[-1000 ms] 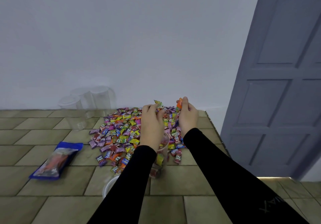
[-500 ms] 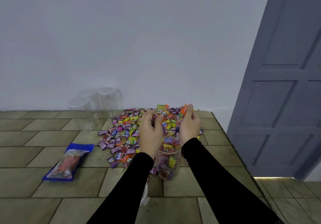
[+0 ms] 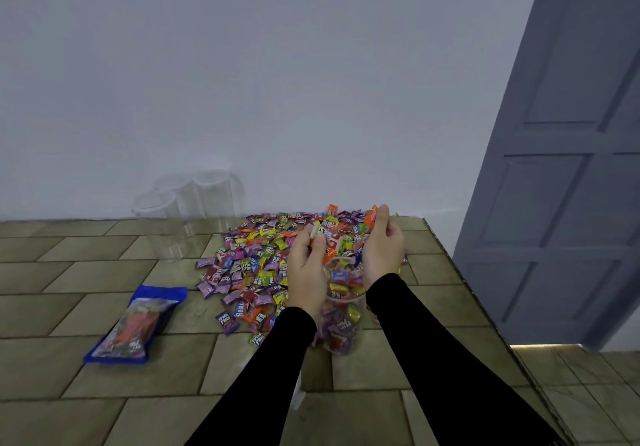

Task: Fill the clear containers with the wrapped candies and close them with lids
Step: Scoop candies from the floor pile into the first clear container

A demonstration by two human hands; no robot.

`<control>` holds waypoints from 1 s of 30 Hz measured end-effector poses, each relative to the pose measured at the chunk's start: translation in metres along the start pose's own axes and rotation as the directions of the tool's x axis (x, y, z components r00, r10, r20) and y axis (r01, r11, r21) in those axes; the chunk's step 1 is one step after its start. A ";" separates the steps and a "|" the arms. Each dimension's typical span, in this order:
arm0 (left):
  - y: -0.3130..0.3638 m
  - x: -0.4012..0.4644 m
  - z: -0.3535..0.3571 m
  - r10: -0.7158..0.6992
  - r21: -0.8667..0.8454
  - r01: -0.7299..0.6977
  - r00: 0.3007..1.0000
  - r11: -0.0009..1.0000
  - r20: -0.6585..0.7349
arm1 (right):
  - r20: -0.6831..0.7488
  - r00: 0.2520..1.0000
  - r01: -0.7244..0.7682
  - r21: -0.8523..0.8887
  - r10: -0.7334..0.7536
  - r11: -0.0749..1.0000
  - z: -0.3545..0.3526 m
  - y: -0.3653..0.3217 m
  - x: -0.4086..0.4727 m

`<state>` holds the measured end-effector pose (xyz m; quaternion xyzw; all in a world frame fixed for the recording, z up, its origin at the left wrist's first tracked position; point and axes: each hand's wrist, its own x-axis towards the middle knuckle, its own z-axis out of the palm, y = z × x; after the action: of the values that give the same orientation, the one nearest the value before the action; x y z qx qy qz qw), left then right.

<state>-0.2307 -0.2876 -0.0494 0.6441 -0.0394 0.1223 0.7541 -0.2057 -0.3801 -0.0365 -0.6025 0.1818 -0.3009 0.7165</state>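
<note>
two hands, left and right, are cupped around a heap of candies, fingers curled on the wrappers, above a part-filled container. loose candies are spread behind; three empty containers are stood by the wall.

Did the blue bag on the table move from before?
No. The blue bag lies on the same tiles, left of the candy pile and in front of the empty clear containers. Only the head camera shifted, so it looks moved.
</note>
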 end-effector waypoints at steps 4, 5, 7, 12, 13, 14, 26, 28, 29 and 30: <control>0.001 -0.001 -0.001 -0.009 -0.026 0.010 1.000 1.000 0.011 | 0.007 1.000 -0.010 0.008 0.010 1.000 -0.001 0.001 0.000; 0.003 -0.001 0.000 -0.011 -0.036 0.011 1.000 0.999 0.014 | 0.015 1.000 -0.018 0.020 0.017 1.000 -0.001 0.001 0.000; 0.007 -0.002 0.000 -0.029 -0.053 0.030 0.999 0.998 0.021 | 0.022 1.000 -0.016 0.025 0.015 1.000 -0.001 0.002 -0.001; -0.001 0.003 -0.003 0.043 -0.037 -0.041 0.998 0.998 0.055 | 0.021 1.000 -0.010 0.037 0.009 0.999 -0.002 0.000 -0.002; -0.002 0.004 -0.003 0.048 -0.046 -0.045 0.997 0.998 0.060 | 0.020 1.000 -0.015 0.044 0.014 0.999 -0.001 0.002 -0.001; -0.001 0.003 -0.004 0.051 -0.065 -0.046 0.996 0.997 0.069 | 0.019 1.000 -0.019 0.049 0.018 0.999 0.000 0.002 -0.001; -0.002 0.001 -0.003 0.107 -0.147 -0.087 0.985 0.985 0.133 | 0.010 1.000 -0.029 0.050 0.028 0.998 0.001 0.007 0.004; -0.003 -0.001 -0.003 0.107 -0.116 -0.087 0.979 0.989 0.175 | 0.010 0.999 -0.033 0.039 0.033 0.999 0.001 0.008 0.004; -0.004 -0.002 -0.003 0.105 -0.098 -0.088 0.976 0.991 0.189 | 0.009 0.999 -0.032 0.036 0.031 0.999 0.001 0.009 0.004; -0.008 -0.003 -0.004 0.104 -0.094 -0.088 0.978 0.992 0.183 | 0.013 1.000 -0.025 0.036 0.024 0.999 0.001 0.008 0.003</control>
<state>-0.2320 -0.2854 -0.0588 0.6172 -0.1464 0.0956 0.7671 -0.2010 -0.3807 -0.0442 -0.5889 0.1794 -0.2917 0.7321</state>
